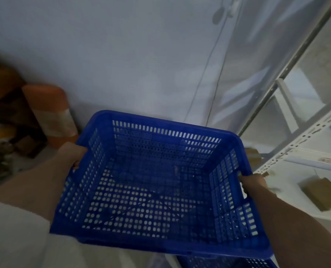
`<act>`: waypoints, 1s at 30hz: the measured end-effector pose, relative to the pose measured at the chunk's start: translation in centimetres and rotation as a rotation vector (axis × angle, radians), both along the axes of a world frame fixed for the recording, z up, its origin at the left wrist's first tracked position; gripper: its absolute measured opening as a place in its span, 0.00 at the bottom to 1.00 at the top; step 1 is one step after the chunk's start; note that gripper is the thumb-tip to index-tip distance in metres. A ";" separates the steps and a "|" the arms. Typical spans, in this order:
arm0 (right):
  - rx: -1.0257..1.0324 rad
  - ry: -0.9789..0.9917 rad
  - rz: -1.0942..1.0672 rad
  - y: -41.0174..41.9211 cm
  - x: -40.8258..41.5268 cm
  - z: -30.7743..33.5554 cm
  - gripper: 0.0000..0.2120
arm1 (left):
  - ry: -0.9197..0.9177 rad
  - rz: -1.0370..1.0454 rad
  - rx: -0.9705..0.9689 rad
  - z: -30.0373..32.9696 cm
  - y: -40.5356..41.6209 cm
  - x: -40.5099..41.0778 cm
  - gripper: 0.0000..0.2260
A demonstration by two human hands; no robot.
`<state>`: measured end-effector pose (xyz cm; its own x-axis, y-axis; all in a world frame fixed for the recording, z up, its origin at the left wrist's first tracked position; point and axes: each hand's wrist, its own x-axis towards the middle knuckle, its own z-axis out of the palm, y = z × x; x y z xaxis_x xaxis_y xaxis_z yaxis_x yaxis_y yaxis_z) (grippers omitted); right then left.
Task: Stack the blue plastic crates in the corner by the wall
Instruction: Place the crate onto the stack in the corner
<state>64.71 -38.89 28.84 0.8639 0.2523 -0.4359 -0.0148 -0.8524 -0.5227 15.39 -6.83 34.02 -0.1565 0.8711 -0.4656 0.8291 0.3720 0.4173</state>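
Left hand (73,153) and right hand (254,183) grip the crate (153,190) by its sides, fingers hidden outside; a second crate (228,263) below is mostly cut off.

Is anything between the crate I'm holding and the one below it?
Nothing visible. Both hands, left hand and right hand, hold the blue crate above a second crate, seen only at the bottom edge.

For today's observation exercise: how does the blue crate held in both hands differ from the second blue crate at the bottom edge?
The held crate shows whole, its empty inside visible; the lower crate shows only a strip. The left hand and right hand grip the held crate; no hand touches the lower crate. Both are blue perforated plastic.
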 end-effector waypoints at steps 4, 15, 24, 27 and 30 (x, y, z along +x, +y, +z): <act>0.017 0.014 0.042 5.4 2.4 -0.7 0.15 | 0.007 0.026 0.002 0.0 5.4 1.9 0.16; 0.061 0.057 -0.038 17.0 5.4 -1.7 0.14 | -0.122 -0.008 0.042 -0.9 17.7 5.9 0.11; -0.024 0.025 -0.114 24.7 3.8 -3.9 0.17 | -0.085 -0.087 -0.034 -5.2 29.7 7.6 0.19; -0.018 0.014 -0.148 26.8 3.0 -4.9 0.14 | -0.108 -0.074 -0.065 -6.5 33.1 7.9 0.19; -0.023 0.042 -0.182 28.7 2.1 -5.4 0.10 | -0.089 -0.100 -0.044 -7.8 35.5 8.1 0.20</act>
